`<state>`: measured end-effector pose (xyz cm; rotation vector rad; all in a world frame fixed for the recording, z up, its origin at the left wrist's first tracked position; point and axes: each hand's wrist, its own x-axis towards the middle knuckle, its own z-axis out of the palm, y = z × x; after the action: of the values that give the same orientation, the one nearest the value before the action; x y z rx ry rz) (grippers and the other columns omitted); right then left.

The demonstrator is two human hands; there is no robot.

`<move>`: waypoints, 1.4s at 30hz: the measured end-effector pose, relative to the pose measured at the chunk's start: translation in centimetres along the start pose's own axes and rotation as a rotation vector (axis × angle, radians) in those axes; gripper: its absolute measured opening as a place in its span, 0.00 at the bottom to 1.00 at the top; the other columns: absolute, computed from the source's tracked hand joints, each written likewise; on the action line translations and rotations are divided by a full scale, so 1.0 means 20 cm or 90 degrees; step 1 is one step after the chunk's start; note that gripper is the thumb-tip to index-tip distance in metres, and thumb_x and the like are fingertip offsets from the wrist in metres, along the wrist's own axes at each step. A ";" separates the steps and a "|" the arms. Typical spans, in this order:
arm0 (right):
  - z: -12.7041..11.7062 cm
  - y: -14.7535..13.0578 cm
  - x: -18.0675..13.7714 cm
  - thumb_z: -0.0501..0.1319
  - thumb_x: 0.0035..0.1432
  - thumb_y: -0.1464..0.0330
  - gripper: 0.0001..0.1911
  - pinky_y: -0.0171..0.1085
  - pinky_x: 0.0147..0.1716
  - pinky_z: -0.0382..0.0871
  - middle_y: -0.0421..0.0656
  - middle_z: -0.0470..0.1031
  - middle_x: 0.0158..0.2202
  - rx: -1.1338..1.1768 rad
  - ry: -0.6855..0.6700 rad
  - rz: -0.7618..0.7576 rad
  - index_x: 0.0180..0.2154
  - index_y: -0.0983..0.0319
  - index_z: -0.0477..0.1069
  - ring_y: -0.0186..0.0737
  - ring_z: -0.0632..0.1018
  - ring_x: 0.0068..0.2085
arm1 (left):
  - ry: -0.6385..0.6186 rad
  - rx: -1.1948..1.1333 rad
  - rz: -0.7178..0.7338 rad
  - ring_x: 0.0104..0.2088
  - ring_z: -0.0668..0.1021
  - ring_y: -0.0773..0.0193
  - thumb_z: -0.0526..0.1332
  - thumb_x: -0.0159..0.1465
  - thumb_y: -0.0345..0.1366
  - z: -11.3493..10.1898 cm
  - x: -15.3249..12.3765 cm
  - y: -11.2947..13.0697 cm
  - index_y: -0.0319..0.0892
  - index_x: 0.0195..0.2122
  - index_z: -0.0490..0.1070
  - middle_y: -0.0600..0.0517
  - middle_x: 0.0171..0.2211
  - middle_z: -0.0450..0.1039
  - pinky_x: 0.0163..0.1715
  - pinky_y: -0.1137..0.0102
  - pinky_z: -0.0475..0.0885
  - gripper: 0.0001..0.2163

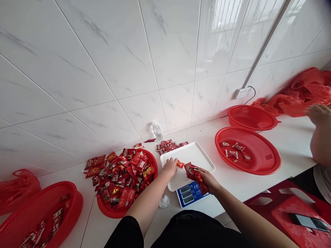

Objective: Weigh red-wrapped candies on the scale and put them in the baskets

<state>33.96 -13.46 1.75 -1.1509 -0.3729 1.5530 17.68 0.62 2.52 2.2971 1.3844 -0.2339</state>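
Observation:
My left hand [170, 167] is closed over the white scale tray [204, 155], with a small orange-red wrapped candy [180, 164] at its fingertips. Several red candy packets [190, 171] are bunched in my right hand [210, 182], which grips them above the tray's right side and the blue scale [190, 195]. To the left, a red plastic basket [113, 213] is heaped with mixed red packets, some spilling past its rim toward the wall. Behind the tray lies a pile of small red packets [167, 146].
A clear bottle [156, 131] stands by the wall. Crumpled white plastic [164, 202] lies near the scale. A red basket [274, 156] with a few packets is at right, another basket [252, 115] behind it. Another person's arm [320, 137] is at far right; a red basket [79, 203] stands left.

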 end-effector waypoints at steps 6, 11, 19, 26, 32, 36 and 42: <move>0.02 0.02 0.02 0.63 0.48 0.64 0.17 0.29 0.24 0.70 0.40 0.78 0.29 0.018 -0.006 -0.006 0.41 0.62 0.71 0.33 0.76 0.26 | -0.023 0.003 0.034 0.52 0.62 0.50 0.56 0.55 0.28 0.02 -0.04 0.05 0.52 0.48 0.65 0.47 0.49 0.63 0.41 0.64 0.63 0.20; 0.00 0.02 0.04 0.62 0.47 0.67 0.17 0.27 0.17 0.64 0.37 0.73 0.21 0.042 -0.014 0.007 0.42 0.61 0.69 0.28 0.70 0.18 | -0.013 -0.017 0.010 0.50 0.63 0.48 0.57 0.52 0.25 0.02 -0.03 0.05 0.44 0.37 0.69 0.44 0.44 0.64 0.40 0.63 0.64 0.12; -0.01 0.04 0.06 0.62 0.47 0.68 0.11 0.29 0.19 0.66 0.37 0.73 0.22 0.095 -0.056 0.040 0.36 0.60 0.68 0.29 0.71 0.19 | 0.058 -0.154 -0.031 0.36 0.72 0.60 0.58 0.53 0.29 -0.03 -0.12 -0.04 0.43 0.35 0.65 0.49 0.38 0.67 0.33 0.69 0.66 0.09; 0.11 0.08 0.10 0.62 0.48 0.66 0.11 0.39 0.37 0.71 0.41 0.77 0.31 0.161 -0.161 0.109 0.36 0.62 0.70 0.37 0.77 0.33 | 0.099 -0.866 -0.050 0.29 0.74 0.68 0.64 0.49 0.36 -0.02 -0.32 0.03 0.43 0.32 0.63 0.55 0.28 0.69 0.32 0.71 0.70 0.12; 0.20 0.07 0.08 0.60 0.51 0.62 0.14 0.49 0.45 0.65 0.43 0.78 0.34 0.230 -0.307 0.165 0.39 0.62 0.70 0.44 0.77 0.39 | 0.112 -0.881 -0.037 0.28 0.75 0.67 0.62 0.54 0.37 0.03 -0.45 0.16 0.42 0.37 0.66 0.52 0.34 0.70 0.26 0.71 0.73 0.11; 0.23 0.05 0.06 0.60 0.51 0.60 0.15 0.50 0.44 0.66 0.45 0.77 0.33 0.196 -0.327 0.186 0.39 0.62 0.70 0.47 0.76 0.40 | 0.137 -0.652 0.010 0.34 0.76 0.62 0.56 0.57 0.34 0.03 -0.46 0.16 0.42 0.39 0.69 0.48 0.41 0.68 0.28 0.69 0.74 0.09; 0.22 0.08 0.06 0.62 0.47 0.60 0.16 0.46 0.40 0.68 0.45 0.77 0.29 0.193 -0.290 0.175 0.35 0.64 0.71 0.47 0.76 0.37 | 0.172 -0.188 0.167 0.55 0.64 0.53 0.51 0.59 0.30 0.00 -0.44 0.18 0.43 0.54 0.63 0.45 0.55 0.62 0.55 0.57 0.59 0.20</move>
<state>29.61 -11.44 2.13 -0.6254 -0.2705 2.0378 16.57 -7.87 6.89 2.2816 1.1286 0.3524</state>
